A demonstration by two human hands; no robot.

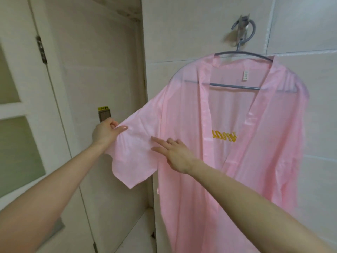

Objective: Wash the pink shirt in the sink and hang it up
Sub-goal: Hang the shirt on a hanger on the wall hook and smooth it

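The pink shirt [246, 152] hangs on a grey hanger [237, 86] from a wall hook [243, 24]. The left hand [105, 133] pinches the sleeve's edge, pulling it out sideways. The right hand [175, 154] lies flat on the sleeve, fingers straight.

Soft even indoor light, moderately bright, faint shadows, mild sheen on wall tiles [300, 24], motion blur at hook [242, 22] and door hinge [41, 50], wide-angle bending at edges
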